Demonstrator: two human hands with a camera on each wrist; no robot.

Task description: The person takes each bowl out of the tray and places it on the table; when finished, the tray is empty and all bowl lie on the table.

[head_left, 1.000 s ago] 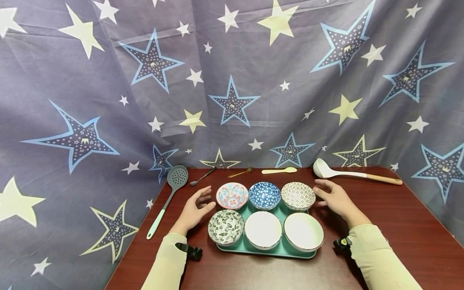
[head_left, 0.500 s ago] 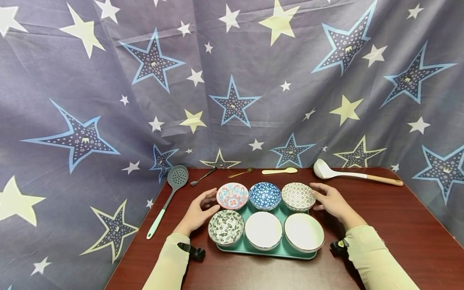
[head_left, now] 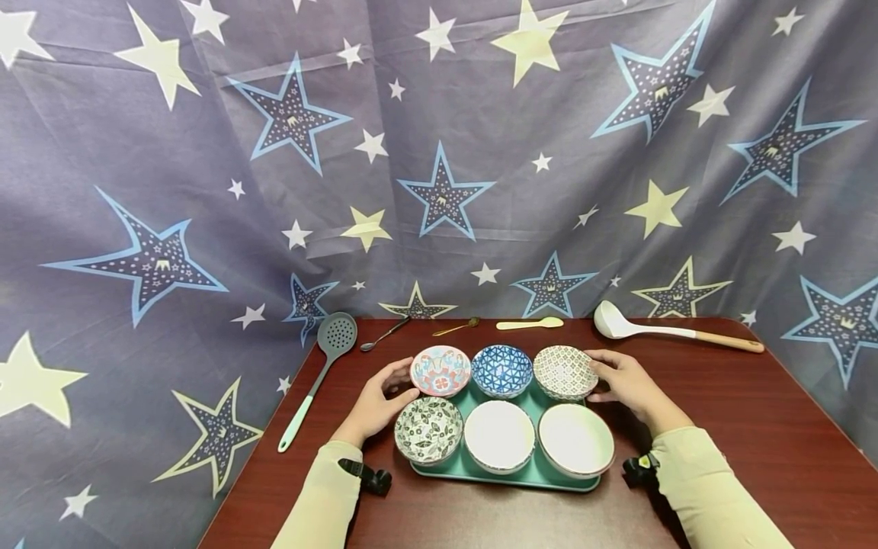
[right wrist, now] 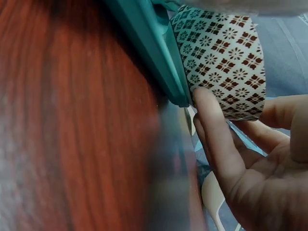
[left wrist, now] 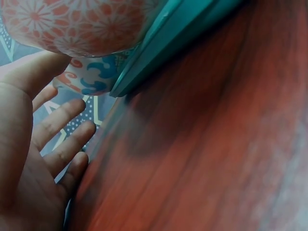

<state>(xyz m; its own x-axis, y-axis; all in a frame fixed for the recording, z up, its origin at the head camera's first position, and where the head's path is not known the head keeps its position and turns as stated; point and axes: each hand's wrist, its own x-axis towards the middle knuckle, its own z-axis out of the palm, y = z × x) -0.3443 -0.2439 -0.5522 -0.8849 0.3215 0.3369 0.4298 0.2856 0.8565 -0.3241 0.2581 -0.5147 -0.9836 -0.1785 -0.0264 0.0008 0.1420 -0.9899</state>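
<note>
Several small bowls stand in two rows on a teal tray (head_left: 507, 480). My left hand (head_left: 373, 404) is at the tray's left side, fingers loosely extended. Its thumb reaches the outside of the leaf-patterned bowl (head_left: 428, 431), whose red flowered wall shows in the left wrist view; the index finger lies beside the pink bowl (head_left: 440, 371). On the opposite side, my right hand (head_left: 631, 385) touches the brown-lattice bowl (head_left: 565, 371), thumb near its rim and a fingertip low on its patterned wall (right wrist: 221, 62). Between these stands a blue bowl (head_left: 501, 371). Two white bowls fill the front row's middle and right.
A grey skimmer (head_left: 336, 335) lies left on the brown table (head_left: 754, 435). Along the back edge are a small dark spoon (head_left: 384, 334), a gold spoon (head_left: 456, 328), a cream spoon (head_left: 530, 323) and a white ladle (head_left: 617, 324). A starry curtain hangs behind.
Both hands have moved inward toward the bowls, the left one rightward and the right one leftward. The bowls and tray have stayed in place.
</note>
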